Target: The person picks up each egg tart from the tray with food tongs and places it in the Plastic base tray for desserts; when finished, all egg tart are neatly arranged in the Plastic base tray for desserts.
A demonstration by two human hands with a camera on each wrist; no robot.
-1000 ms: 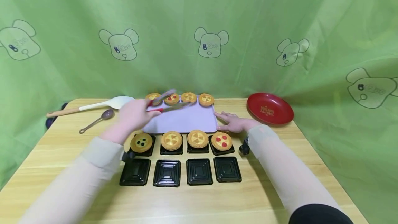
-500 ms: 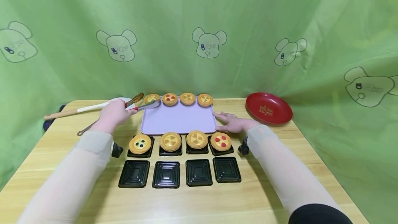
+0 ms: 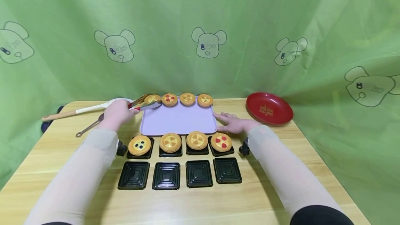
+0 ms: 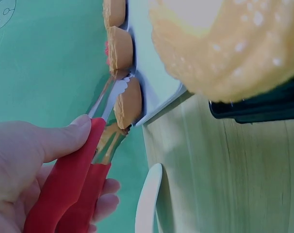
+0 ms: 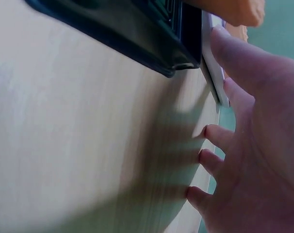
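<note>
My left hand (image 3: 118, 114) grips red-handled tongs (image 4: 72, 177). The tong tips lie on either side of the leftmost tart (image 3: 152, 99) at the back left corner of the lilac tray (image 3: 178, 121); whether they squeeze it I cannot tell. Beside it along the tray's back edge sit a red-topped tart (image 3: 169, 99) and two yellow-topped tarts. At the tray's right edge, my right hand (image 3: 234, 123) has its fingers spread, thumb and forefinger touching the rim. In the right wrist view that hand's other fingers (image 5: 216, 138) reach down towards the table.
In front of the tray, several black square bases carry tarts, among them a blueberry tart (image 3: 139, 145). Another row of bare black bases (image 3: 166, 176) lies nearer. A red plate (image 3: 269, 108) stands at right; a white spatula (image 3: 93, 107) and a brown spoon (image 3: 90, 126) lie at left.
My left hand has swung left with the tongs, from over the tray to its back left corner. The tong tips have come to the leftmost tart. My right hand stays at the tray's edge.
</note>
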